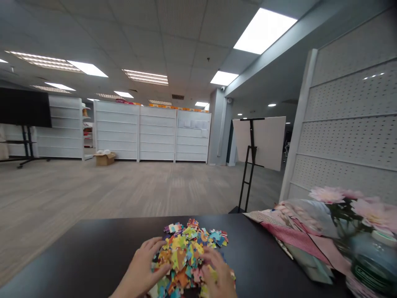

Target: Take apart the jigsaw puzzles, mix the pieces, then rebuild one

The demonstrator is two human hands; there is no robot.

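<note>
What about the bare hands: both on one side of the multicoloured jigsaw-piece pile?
No: the left hand flanks the pile on its left, the right hand on its right.

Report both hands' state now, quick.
Left hand: open, at the left side of the puzzle pieces.
Right hand: open, slightly blurred, at their right side; can't tell if gripping any.

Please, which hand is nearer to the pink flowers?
Right. The right hand, at the right side of the puzzle heap, is left of the pink flowers; the left hand is farther left.
</note>
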